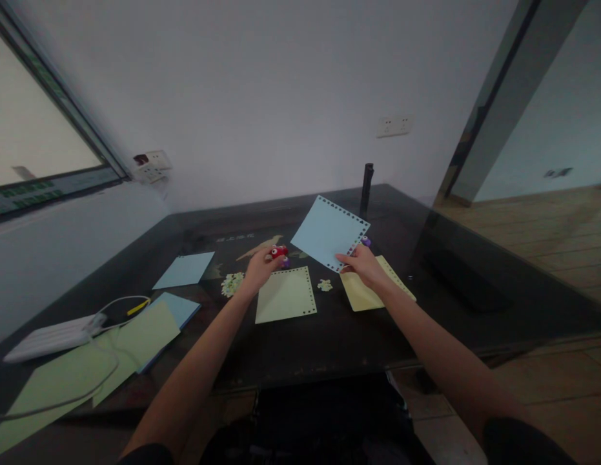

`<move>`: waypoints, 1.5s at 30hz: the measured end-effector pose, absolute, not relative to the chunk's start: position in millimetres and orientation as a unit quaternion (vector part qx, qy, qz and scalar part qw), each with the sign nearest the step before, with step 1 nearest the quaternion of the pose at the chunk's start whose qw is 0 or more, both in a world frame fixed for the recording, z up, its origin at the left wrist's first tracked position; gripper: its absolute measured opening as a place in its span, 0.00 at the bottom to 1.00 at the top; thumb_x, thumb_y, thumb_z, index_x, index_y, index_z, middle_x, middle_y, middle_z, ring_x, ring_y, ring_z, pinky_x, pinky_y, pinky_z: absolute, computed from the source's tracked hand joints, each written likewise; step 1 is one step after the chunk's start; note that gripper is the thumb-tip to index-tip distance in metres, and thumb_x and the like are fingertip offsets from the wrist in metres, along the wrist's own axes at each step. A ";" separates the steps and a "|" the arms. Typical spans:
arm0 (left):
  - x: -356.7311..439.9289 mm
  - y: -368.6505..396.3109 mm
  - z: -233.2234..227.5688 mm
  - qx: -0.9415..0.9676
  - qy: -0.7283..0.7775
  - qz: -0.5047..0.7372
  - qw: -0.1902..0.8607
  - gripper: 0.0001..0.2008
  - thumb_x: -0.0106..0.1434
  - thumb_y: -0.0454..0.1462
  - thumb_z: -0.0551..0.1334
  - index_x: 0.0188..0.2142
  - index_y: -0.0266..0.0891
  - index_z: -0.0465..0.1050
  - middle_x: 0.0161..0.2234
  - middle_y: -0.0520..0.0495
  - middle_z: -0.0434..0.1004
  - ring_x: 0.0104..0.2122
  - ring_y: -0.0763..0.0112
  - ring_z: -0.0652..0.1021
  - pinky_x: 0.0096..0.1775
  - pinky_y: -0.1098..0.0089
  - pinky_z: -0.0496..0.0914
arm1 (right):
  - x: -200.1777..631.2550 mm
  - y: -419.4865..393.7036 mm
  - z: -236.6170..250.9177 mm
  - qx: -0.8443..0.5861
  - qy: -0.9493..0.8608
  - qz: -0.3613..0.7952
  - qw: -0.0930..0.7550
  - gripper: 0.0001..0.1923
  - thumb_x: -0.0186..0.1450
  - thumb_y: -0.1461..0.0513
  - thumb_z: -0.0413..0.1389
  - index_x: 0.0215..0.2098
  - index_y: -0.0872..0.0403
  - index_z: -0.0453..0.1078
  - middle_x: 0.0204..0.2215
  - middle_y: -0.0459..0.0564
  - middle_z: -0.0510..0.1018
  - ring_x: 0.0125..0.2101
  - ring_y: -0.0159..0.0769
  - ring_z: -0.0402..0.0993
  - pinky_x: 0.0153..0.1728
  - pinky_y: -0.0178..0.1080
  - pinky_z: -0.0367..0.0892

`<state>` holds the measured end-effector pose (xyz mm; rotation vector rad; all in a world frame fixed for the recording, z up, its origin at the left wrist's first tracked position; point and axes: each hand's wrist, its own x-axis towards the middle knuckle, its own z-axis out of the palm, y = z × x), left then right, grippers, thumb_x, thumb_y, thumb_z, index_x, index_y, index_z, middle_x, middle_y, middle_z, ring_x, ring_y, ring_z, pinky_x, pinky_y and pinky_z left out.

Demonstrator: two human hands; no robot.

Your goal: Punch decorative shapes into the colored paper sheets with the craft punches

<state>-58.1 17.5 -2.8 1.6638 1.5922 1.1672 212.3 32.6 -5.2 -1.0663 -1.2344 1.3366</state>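
Note:
In the head view, my left hand (259, 268) is closed around a small red paper punch (277, 251) with white eye-like spots. A purple punch (286, 262) shows just beside its fingers; I cannot tell whether they touch it. My right hand (363, 263) pinches the lower corner of a light blue sheet (326, 231), raised and tilted above the table, with punched holes along two edges. Below lies a pale green sheet (285, 298) with holes on its top and right edges. Another purple punch (365, 241) peeks out behind my right hand.
Punched-out bits form a pile (232, 284) and a smaller heap (324, 285). Yellow sheets (361, 296) lie under my right forearm. At left are a blue sheet (184, 270), green sheets (135, 342) and a white power strip (51, 338) with cables. A black upright object (366, 187) stands behind.

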 end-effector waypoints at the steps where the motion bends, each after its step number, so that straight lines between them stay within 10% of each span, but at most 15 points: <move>1: -45.2 12.7 -1.9 0.613 0.551 0.443 0.351 0.18 0.57 0.40 0.63 0.46 0.37 0.71 0.43 0.42 0.75 0.31 0.70 0.76 0.32 0.70 0.70 | 211.1 31.1 -4.3 -0.437 -0.503 0.556 0.497 0.12 0.51 0.67 0.61 0.35 0.56 0.69 0.32 0.52 0.80 0.26 0.34 0.75 0.21 0.33 0.71; 10: 26.1 -5.1 -15.6 0.355 0.337 0.521 0.699 0.08 0.53 0.33 0.68 0.34 0.35 0.75 0.35 0.47 0.76 0.33 0.76 0.75 0.40 0.73 0.70 | 209.1 32.6 -10.1 -0.415 -0.492 0.566 0.515 0.15 0.47 0.63 0.65 0.32 0.57 0.71 0.31 0.52 0.80 0.26 0.35 0.75 0.22 0.34 0.72; 20: 20.6 -9.8 -15.7 0.344 0.325 0.539 0.697 0.08 0.55 0.30 0.66 0.37 0.32 0.75 0.39 0.43 0.78 0.40 0.69 0.78 0.52 0.64 0.67 | 202.3 29.1 -13.4 -0.423 -0.536 0.494 0.538 0.18 0.47 0.57 0.64 0.33 0.58 0.72 0.31 0.56 0.80 0.28 0.41 0.76 0.26 0.41 0.73; 45: 29.9 -19.8 -16.9 0.401 0.375 0.541 0.637 0.14 0.47 0.38 0.72 0.32 0.34 0.73 0.32 0.47 0.77 0.33 0.73 0.76 0.44 0.67 0.67 | 197.7 28.6 -19.9 -0.423 -0.600 0.440 0.518 0.17 0.49 0.56 0.64 0.33 0.59 0.74 0.31 0.56 0.80 0.29 0.42 0.76 0.31 0.44 0.73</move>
